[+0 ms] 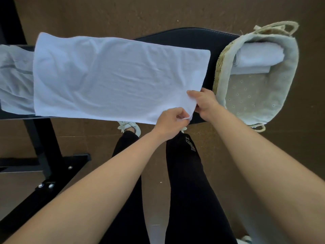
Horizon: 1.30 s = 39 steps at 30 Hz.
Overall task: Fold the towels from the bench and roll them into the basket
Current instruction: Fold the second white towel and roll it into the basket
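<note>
A white towel (112,78) lies spread flat across the black padded bench (207,39). Its near right corner is lifted. My left hand (170,124) pinches that corner's lower edge, and my right hand (204,103) grips the same corner from the right side. A woven basket (219,67) with a pale fabric lining stands on the bench's right end. One rolled white towel (258,55) lies against its far wall. More crumpled towels (14,76) lie at the bench's left end, partly under the spread one.
The bench's black metal frame and bolted foot (45,173) stand at the left on a brown floor. My legs in black trousers and light shoes (130,127) are right below the bench's front edge.
</note>
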Motion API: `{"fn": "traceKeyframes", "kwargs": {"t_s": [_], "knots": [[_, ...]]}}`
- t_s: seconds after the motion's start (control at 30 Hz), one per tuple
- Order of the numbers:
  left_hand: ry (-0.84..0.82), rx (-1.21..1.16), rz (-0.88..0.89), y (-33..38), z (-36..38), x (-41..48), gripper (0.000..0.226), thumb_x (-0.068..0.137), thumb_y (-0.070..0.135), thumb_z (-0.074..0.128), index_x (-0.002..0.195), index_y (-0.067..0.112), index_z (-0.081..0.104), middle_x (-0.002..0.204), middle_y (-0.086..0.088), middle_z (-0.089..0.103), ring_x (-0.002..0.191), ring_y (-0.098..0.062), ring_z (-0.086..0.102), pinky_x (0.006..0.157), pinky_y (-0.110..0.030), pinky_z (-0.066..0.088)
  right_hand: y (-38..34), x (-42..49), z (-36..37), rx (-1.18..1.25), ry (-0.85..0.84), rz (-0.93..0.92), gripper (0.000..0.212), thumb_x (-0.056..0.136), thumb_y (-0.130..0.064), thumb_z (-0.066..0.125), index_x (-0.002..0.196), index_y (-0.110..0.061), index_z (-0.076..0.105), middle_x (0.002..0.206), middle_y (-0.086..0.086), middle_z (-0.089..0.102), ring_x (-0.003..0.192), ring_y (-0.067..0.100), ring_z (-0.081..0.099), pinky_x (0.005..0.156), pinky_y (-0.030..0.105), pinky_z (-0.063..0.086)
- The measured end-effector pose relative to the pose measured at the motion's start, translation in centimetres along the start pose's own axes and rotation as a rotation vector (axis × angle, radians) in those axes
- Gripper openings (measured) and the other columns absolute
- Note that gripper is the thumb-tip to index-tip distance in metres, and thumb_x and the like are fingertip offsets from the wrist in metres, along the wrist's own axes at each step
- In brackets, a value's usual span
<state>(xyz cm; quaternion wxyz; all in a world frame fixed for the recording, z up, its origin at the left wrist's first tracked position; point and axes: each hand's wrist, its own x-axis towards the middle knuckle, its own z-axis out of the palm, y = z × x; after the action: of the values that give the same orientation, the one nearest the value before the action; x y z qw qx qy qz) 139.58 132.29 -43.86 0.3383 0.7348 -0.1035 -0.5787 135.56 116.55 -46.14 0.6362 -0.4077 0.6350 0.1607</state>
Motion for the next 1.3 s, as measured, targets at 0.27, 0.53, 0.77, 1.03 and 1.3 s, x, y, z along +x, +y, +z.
{"fn": "traceKeyframes", "kwargs": {"t_s": [0.27, 0.53, 0.77, 1.03, 1.3], "knots": [[-0.134, -0.342, -0.035, 2.1, -0.7, -2.8, 0.01, 0.097, 0.012, 0.07, 0.094, 0.003, 0.07, 0.125, 0.005, 0.071, 0.105, -0.009, 0.07, 0.086, -0.017, 0.052, -5.5, -0.4, -0.3, -0.018, 0.271, -0.281, 0.016, 0.096, -0.027, 0.059, 0.083, -0.022, 0.066, 0.093, 0.004, 0.073, 0.087, 0.024, 0.07, 0.082, 0.048, 0.06], [-0.101, -0.462, -0.016, 2.5, -3.0, -5.0, 0.007, 0.097, 0.016, 0.072, 0.093, 0.017, 0.076, 0.094, 0.001, 0.079, 0.088, -0.013, 0.073, 0.089, -0.035, 0.058, -7.5, -3.7, 0.5, -0.031, 0.362, -0.438, 0.034, 0.101, -0.031, 0.059, 0.069, -0.02, 0.056, 0.07, -0.004, 0.06, 0.066, 0.01, 0.055, 0.061, 0.026, 0.048], [0.206, -0.582, -0.12, -1.7, -8.4, -7.3, 0.007, 0.095, 0.017, 0.074, 0.1, 0.021, 0.078, 0.093, 0.004, 0.08, 0.087, -0.008, 0.075, 0.076, -0.023, 0.059, -9.1, -5.1, 8.6, -0.117, 0.207, -0.489, 0.023, 0.107, -0.027, 0.052, 0.117, -0.015, 0.068, 0.099, 0.002, 0.074, 0.076, 0.012, 0.065, 0.055, 0.021, 0.05], [0.651, -0.564, -0.204, -8.7, -16.6, -8.8, 0.007, 0.097, 0.025, 0.072, 0.092, 0.03, 0.074, 0.089, 0.003, 0.078, 0.08, -0.014, 0.073, 0.081, -0.042, 0.062, -9.2, -5.7, 19.9, -0.208, 0.022, -0.464, 0.031, 0.105, -0.022, 0.056, 0.135, -0.016, 0.053, 0.088, 0.006, 0.072, 0.057, 0.007, 0.062, 0.061, 0.024, 0.057], [0.871, -0.473, -0.266, -13.6, -22.8, -9.2, 0.012, 0.096, 0.032, 0.072, 0.086, 0.038, 0.071, 0.084, 0.007, 0.075, 0.085, -0.017, 0.072, 0.085, -0.048, 0.061, -9.4, -5.2, 30.4, -0.269, -0.027, -0.467, 0.035, 0.102, -0.012, 0.054, 0.137, -0.011, 0.051, 0.079, 0.009, 0.066, 0.051, 0.013, 0.062, 0.052, 0.027, 0.053]]}}
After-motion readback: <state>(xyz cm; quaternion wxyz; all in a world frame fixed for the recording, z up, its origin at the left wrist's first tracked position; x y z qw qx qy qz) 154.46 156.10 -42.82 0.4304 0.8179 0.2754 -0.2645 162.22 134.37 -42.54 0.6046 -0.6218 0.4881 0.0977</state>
